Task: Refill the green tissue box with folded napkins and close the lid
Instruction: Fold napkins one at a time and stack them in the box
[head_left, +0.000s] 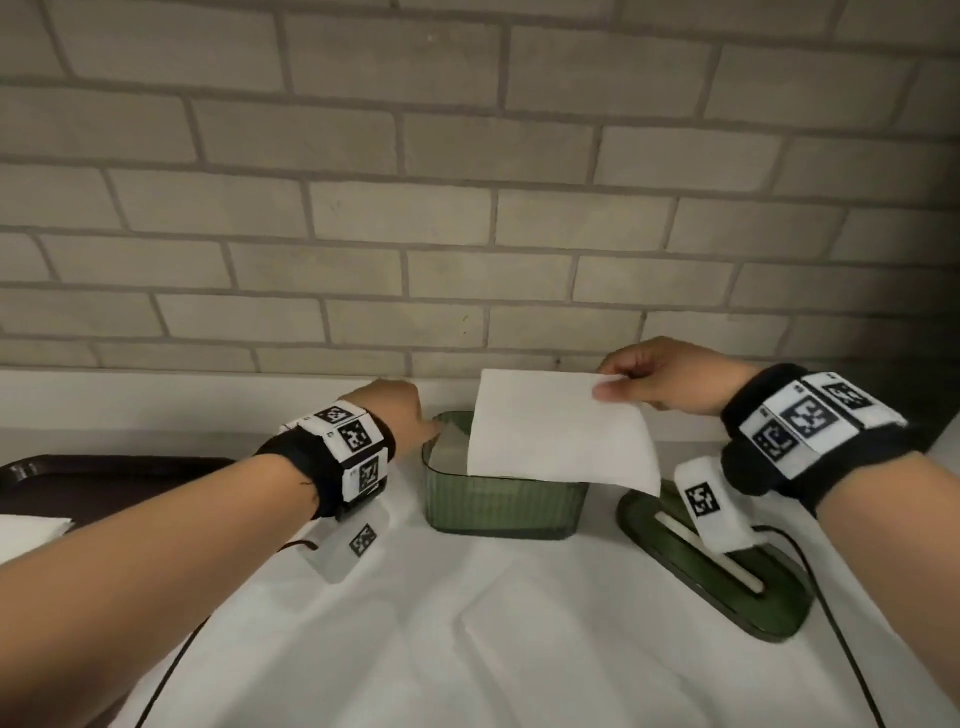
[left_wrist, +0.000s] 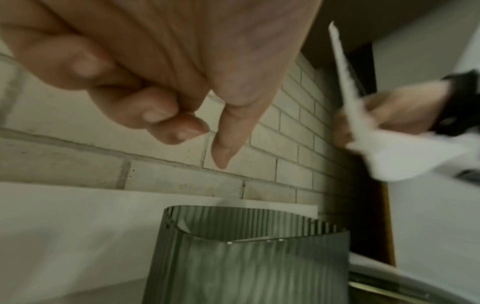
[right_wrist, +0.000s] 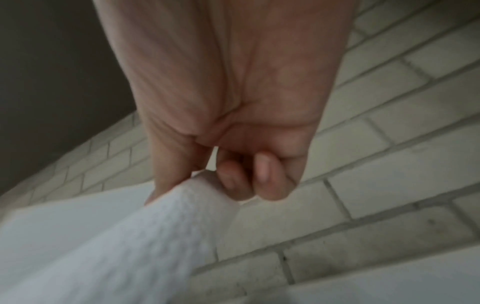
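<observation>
Roughly midway: a napkin (head_left: 558, 431) is pinched by the right hand (head_left: 660, 376) over the open green tissue box (head_left: 501, 506); the left hand (head_left: 402, 415) is curled, empty, index pointing just above the rim. The lid (head_left: 722, 577), below the right wrist, hasn't been fitted yet.

A brick wall (head_left: 467, 182) of pale grey-beige blocks with lighter mortar lines is filling the space ahead. Along its foot a white ledge (head_left: 156, 395) is running the whole width. In front of it a white cloth (head_left: 467, 623) is covering the table, lying in soft creases. At the far right the wall is fading into a dark shadow (head_left: 935, 364). Light is falling evenly and dimly, dropping off towards the corners.
</observation>
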